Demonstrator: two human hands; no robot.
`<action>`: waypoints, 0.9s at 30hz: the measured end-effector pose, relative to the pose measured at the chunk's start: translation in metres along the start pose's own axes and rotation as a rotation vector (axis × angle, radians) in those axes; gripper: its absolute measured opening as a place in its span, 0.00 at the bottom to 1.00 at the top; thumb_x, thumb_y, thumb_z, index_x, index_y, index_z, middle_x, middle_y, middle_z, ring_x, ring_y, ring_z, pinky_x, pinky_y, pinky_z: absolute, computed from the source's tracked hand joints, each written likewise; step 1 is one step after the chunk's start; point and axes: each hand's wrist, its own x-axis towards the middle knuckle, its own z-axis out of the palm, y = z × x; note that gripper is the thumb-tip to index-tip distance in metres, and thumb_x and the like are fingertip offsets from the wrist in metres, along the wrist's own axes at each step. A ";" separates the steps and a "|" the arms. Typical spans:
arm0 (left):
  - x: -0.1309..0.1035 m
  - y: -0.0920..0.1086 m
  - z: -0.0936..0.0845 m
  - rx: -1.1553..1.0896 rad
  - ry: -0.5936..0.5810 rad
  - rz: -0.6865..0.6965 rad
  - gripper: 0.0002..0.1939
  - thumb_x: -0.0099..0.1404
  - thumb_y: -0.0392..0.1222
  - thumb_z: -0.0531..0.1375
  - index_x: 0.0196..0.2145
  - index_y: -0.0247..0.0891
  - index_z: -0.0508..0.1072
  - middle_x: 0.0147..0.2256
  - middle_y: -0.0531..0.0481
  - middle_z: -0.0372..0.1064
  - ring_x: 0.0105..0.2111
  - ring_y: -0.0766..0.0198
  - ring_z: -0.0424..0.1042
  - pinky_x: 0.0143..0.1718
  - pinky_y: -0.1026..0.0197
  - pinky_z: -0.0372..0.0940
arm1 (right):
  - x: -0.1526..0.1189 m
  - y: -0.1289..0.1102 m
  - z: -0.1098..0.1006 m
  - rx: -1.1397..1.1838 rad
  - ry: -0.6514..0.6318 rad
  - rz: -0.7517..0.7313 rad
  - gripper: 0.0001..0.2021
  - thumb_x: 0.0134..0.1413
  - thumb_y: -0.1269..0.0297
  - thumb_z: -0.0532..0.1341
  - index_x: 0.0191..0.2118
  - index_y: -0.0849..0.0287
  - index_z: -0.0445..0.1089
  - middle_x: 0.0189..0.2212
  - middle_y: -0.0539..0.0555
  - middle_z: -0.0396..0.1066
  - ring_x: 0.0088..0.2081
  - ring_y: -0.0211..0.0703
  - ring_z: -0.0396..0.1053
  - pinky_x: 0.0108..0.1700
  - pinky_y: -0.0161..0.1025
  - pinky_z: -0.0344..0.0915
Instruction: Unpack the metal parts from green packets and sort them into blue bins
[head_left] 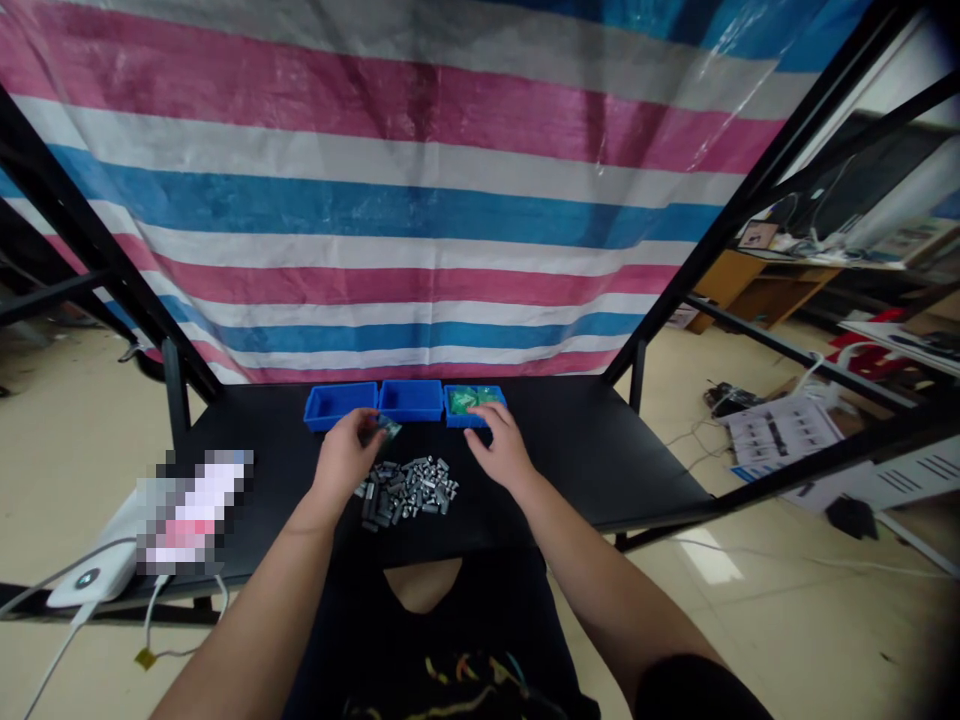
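Note:
My left hand (347, 455) is closed on a small flat green piece (390, 428), held just in front of the blue bins; whether it is a circuit board or a packet I cannot tell. My right hand (501, 446) is open, fingers apart, at the front edge of the right blue bin (459, 419). Inside that bin lie flat green pieces (465, 397) of similar look. Between my hands, nearer to me, a loose pile of small grey and silver metal parts (412, 490) is spread on the black table (592, 450).
The middle blue bin (411, 400) and left blue bin (341, 403) stand in the same row. A pixelated phone-like object (196, 510) and a white device (94, 580) with cables sit at the left. A striped sheet (420, 220) hangs behind, between black frame posts.

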 end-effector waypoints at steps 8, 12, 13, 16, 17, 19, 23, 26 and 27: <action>-0.028 0.037 0.020 -0.260 -0.102 0.306 0.18 0.67 0.47 0.62 0.53 0.41 0.69 0.51 0.43 0.73 0.51 0.56 0.74 0.54 0.54 0.69 | 0.002 -0.039 0.026 0.301 -0.306 0.046 0.08 0.63 0.65 0.60 0.46 0.53 0.75 0.38 0.51 0.78 0.37 0.43 0.76 0.40 0.40 0.73; -0.039 -0.002 0.010 -0.057 -0.068 0.315 0.18 0.68 0.45 0.59 0.55 0.42 0.68 0.54 0.43 0.70 0.57 0.53 0.69 0.61 0.49 0.63 | 0.027 -0.003 0.008 -0.019 -0.058 0.008 0.08 0.63 0.65 0.60 0.43 0.53 0.77 0.42 0.55 0.79 0.46 0.50 0.75 0.51 0.47 0.70; -0.042 -0.014 0.007 -0.007 -0.051 0.295 0.16 0.68 0.45 0.59 0.53 0.42 0.69 0.52 0.43 0.71 0.56 0.52 0.69 0.61 0.48 0.63 | 0.035 0.008 0.004 -0.084 0.006 0.006 0.09 0.63 0.66 0.59 0.44 0.54 0.77 0.43 0.56 0.79 0.47 0.51 0.74 0.53 0.48 0.69; -0.054 -0.047 0.001 0.094 0.014 0.214 0.16 0.67 0.45 0.58 0.51 0.42 0.70 0.49 0.43 0.72 0.52 0.51 0.70 0.57 0.48 0.64 | 0.056 0.033 0.001 -0.236 0.009 -0.010 0.11 0.65 0.67 0.57 0.46 0.55 0.77 0.44 0.57 0.79 0.48 0.52 0.72 0.54 0.48 0.66; -0.058 -0.056 -0.001 0.115 0.032 0.199 0.16 0.67 0.45 0.58 0.51 0.41 0.69 0.48 0.43 0.72 0.52 0.51 0.70 0.57 0.48 0.64 | 0.061 0.039 0.004 -0.282 -0.031 -0.013 0.11 0.65 0.68 0.57 0.46 0.55 0.77 0.44 0.57 0.79 0.49 0.52 0.71 0.54 0.49 0.65; -0.066 -0.069 -0.003 0.144 0.055 0.186 0.16 0.67 0.45 0.58 0.51 0.41 0.69 0.47 0.43 0.72 0.51 0.51 0.70 0.56 0.48 0.64 | 0.065 0.047 0.014 -0.364 -0.156 -0.010 0.10 0.63 0.69 0.59 0.44 0.53 0.78 0.43 0.55 0.79 0.51 0.53 0.69 0.54 0.50 0.63; -0.075 -0.078 -0.006 0.143 0.086 0.150 0.14 0.68 0.46 0.58 0.49 0.41 0.70 0.46 0.43 0.72 0.50 0.51 0.70 0.55 0.48 0.64 | 0.062 0.052 0.033 -0.456 -0.343 -0.021 0.11 0.60 0.72 0.60 0.38 0.52 0.80 0.43 0.55 0.78 0.52 0.53 0.67 0.54 0.50 0.63; -0.076 -0.077 -0.006 0.116 0.104 0.109 0.13 0.68 0.46 0.57 0.48 0.41 0.71 0.45 0.43 0.72 0.49 0.51 0.70 0.54 0.49 0.65 | 0.058 0.052 0.036 -0.460 -0.334 -0.068 0.09 0.60 0.68 0.62 0.39 0.53 0.80 0.50 0.57 0.74 0.54 0.53 0.66 0.55 0.51 0.64; -0.076 -0.076 -0.005 0.107 0.104 0.104 0.13 0.68 0.46 0.57 0.48 0.41 0.71 0.45 0.44 0.72 0.49 0.51 0.70 0.53 0.50 0.65 | 0.057 0.053 0.037 -0.452 -0.334 -0.072 0.08 0.60 0.67 0.62 0.40 0.53 0.80 0.53 0.57 0.73 0.55 0.53 0.67 0.57 0.52 0.63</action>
